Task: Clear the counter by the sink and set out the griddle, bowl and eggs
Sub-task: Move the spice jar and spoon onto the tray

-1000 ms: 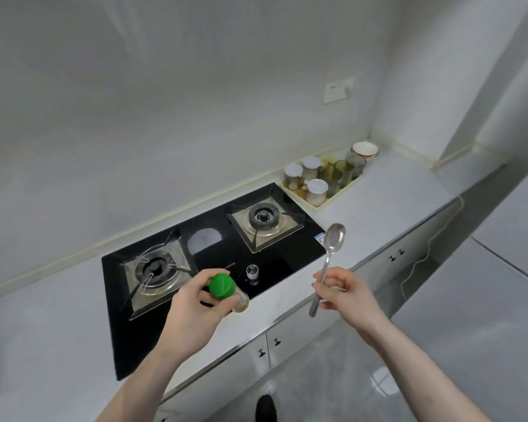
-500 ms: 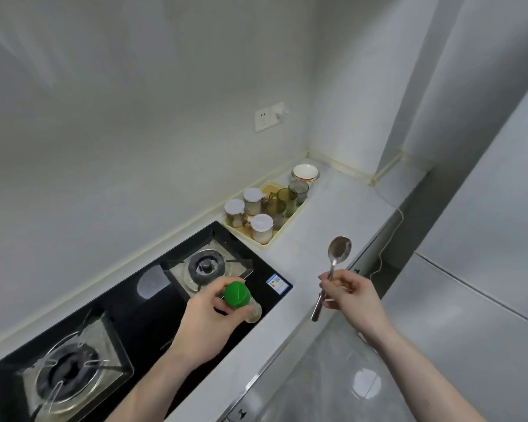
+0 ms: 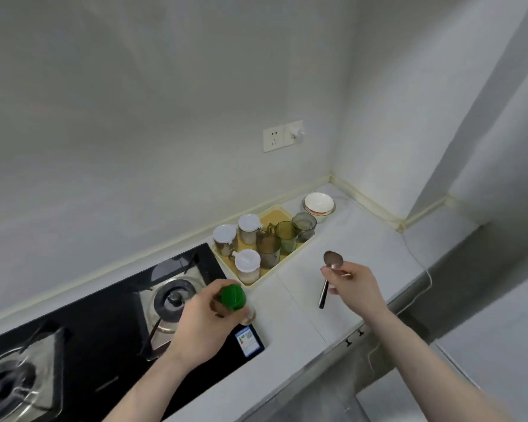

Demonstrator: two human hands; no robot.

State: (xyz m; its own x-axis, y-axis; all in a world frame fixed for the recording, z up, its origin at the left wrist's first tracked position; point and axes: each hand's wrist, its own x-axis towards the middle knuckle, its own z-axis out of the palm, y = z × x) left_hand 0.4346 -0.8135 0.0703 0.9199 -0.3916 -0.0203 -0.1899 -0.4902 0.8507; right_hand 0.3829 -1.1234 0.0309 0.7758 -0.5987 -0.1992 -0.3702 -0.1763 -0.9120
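Grey-walled kitchen corner, white counter point(image 3: 290, 303) with a black gas hob point(image 3: 104, 324) on my feed. My left hand point(image 3: 205, 321) is wrapped around a small green-capped bottle point(image 3: 233, 300) over the hob's right edge. My right hand point(image 3: 352, 286) pinches a metal spoon point(image 3: 331, 269), bowl end up, above the counter. The white bowl point(image 3: 318, 203) sits back in the corner, just beside a yellow tray point(image 3: 279, 216) of jars and cups.

White counter point(image 3: 290, 306) along wall. Black gas hob point(image 3: 104, 324) set into it at left. Just right of hob: yellow tray point(image 3: 279, 215) of jars and cups. Beyond tray, in corner: stacked white bowls point(image 3: 318, 203).
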